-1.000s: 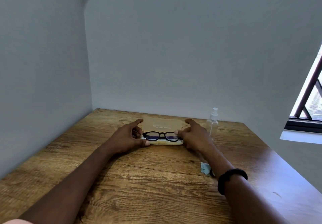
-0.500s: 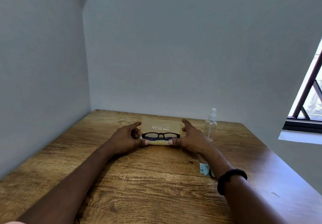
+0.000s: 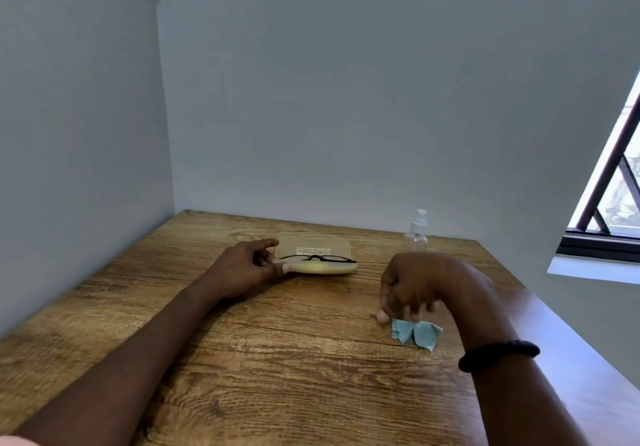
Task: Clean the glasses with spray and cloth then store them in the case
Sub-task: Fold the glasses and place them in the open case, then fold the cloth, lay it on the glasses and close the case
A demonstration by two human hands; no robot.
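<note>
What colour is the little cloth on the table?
Light blue. The cloth shows best in the head view, near the right hand.

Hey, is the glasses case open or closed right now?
Open. The case has its flap laid back behind, and the glasses lie uncovered on its pale lining.

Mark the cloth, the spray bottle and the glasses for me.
Cloth [image 3: 420,333]: head view, middle of the light blue fabric.
Spray bottle [image 3: 415,241]: head view, clear body below the nozzle.
Glasses [image 3: 316,257]: head view, bridge of the black frame.
</note>
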